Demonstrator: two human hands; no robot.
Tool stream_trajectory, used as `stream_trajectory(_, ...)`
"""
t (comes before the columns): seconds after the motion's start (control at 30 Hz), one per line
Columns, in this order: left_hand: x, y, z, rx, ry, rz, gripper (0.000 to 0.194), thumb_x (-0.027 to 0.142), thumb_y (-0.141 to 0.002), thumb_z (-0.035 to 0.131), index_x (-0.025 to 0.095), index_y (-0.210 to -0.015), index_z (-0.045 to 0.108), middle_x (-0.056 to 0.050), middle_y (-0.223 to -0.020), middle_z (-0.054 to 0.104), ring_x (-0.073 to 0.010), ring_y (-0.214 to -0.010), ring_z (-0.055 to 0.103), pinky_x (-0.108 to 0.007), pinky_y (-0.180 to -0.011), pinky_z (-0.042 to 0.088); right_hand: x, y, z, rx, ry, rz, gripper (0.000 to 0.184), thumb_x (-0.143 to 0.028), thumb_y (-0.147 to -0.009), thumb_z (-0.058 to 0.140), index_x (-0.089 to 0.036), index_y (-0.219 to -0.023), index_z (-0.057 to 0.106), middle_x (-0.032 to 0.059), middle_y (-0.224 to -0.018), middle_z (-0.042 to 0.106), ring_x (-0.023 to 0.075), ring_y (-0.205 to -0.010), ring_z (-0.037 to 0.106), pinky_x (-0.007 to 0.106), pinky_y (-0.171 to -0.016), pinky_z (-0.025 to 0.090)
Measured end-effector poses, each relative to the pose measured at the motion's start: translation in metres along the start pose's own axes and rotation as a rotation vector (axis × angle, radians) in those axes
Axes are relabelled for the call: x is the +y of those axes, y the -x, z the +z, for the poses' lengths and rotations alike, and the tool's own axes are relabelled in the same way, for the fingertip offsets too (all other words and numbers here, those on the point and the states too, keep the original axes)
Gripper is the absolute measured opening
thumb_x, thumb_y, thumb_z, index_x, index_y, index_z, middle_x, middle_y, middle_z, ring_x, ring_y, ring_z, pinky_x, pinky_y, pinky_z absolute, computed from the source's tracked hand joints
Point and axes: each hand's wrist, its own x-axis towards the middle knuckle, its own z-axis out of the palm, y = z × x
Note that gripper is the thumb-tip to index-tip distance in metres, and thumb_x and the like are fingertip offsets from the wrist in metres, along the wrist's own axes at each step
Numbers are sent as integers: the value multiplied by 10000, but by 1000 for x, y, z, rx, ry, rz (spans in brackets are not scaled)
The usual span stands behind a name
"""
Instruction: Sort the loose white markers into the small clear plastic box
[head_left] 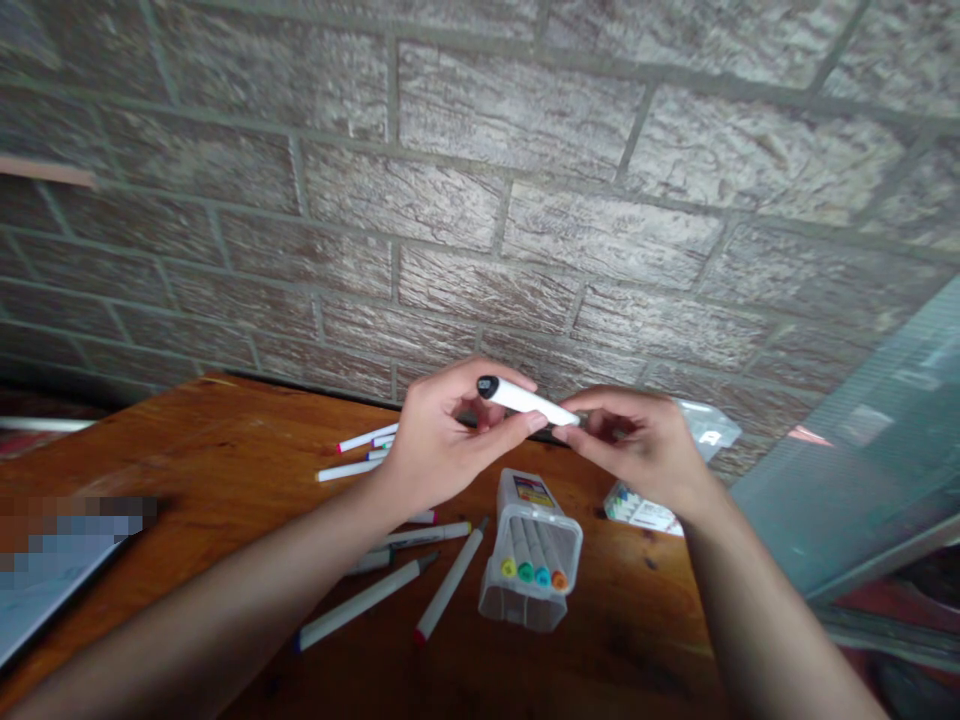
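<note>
Head view. White marker [521,400] in mid-air above the table [615,620], in front of a stone-block wall [517,240]. Left hand [435,440]: grip closed on the marker, thumb along the near side, fingers on the far side. Right hand [660,450]: thumb and forefinger brought together at the marker's other end, grip apparently pinching it; the exact contact is partly hidden

Long axis runs crosswise between the hands, dropping slightly towards the right in view. Black end, with a number on it, lies on the left-hand side, towards the left palm; white end points into the right fingertips. Left grip holds the middle, so each hand is nearest its own end. Whether the right-hand end is capped, cannot tell

Below the hands, between the forearms: clear plastic box [517,607] on the table, tilted in view, four markers [541,577] inside side by side, ends yellow, green, blue, orange. The held marker is above and apart from it. Loose markers [450,586] lie scattered to the box's left, some partly behind the left arm. Clear case [641,512] with more markers sits beyond the right hand, partly covered by it
</note>
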Motion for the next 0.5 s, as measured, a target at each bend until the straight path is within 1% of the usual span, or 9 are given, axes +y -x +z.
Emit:
stream_trajectory(0.07, -7, -4, -2, 17, 43, -53, 191, 262, -831, 906, 167, -965, 809, -24, -803, 786, -117, -630, 670, -206, -539, 505, -1, 1, -11, 68, -46, 25, 198, -336, -888, 876, -193, -1025, 876, -23, -604, 617, 97, -508, 463, 238, -450, 344)
stream_trajectory(0.13, -16, -7, -3, -11, 70, -64, 184, 264, -813, 917, 165, -924, 809, -26, -806, 802, -124, -639, 691, -202, -541, 510, -4, 2, -21, 151, -89, 37, 207, -375, -852, 915, -208, -971, 883, 15, -647, 687, 120, -542, 522, 246, -449, 364)
stream_trajectory(0.17, -21, -7, -4, -47, 83, -74, 170, 259, -811, 916, 163, -905, 811, -34, -826, 816, -135, -673, 718, -209, -572, 532, -5, 2, -24, 182, -110, 40, 226, -405, -832, 933, -213, -940, 883, 33, -674, 718, 133, -561, 551, 251, -449, 379)
stream_trajectory(0.23, -31, -6, -4, -156, 114, -101, 156, 250, -813, 913, 163, -900, 817, -40, -834, 832, -152, -703, 748, -228, -619, 563, -9, 2, -26, 213, -140, 39, 271, -455, -800, 956, -217, -902, 876, 53, -705, 750, 151, -579, 585, 259, -448, 402)
stream_trajectory(0.3, -37, -3, -3, -251, 12, -106, 141, 239, -841, 896, 176, -951, 834, -38, -871, 842, -163, -749, 764, -246, -671, 576, -15, 3, -24, 202, -143, 22, 269, -449, -806, 952, -213, -903, 869, 53, -707, 750, 149, -574, 586, 260, -451, 410)
stream_trajectory(0.33, -39, 0, -2, -292, -63, -76, 138, 224, -857, 884, 187, -982, 838, -35, -901, 845, -168, -786, 769, -253, -696, 577, -18, 3, -21, 184, -135, 9, 246, -423, -822, 942, -208, -911, 865, 50, -711, 749, 142, -568, 579, 257, -455, 408)
stream_trajectory(0.4, -41, 4, 0, -353, -198, 39, 132, 201, -877, 868, 200, -1005, 837, -30, -927, 840, -174, -831, 762, -269, -737, 568, -25, 5, -15, 134, -109, -15, 181, -354, -858, 911, -198, -930, 855, 43, -733, 749, 115, -545, 543, 248, -458, 386)
stream_trajectory(0.5, -42, 8, 4, -382, -268, 216, 74, 210, -903, 851, 193, -963, 811, -31, -899, 827, -182, -828, 743, -292, -762, 562, -37, 7, -7, 60, -72, -58, 119, -292, -889, 874, -189, -939, 841, 14, -721, 720, 84, -517, 474, 232, -442, 342)
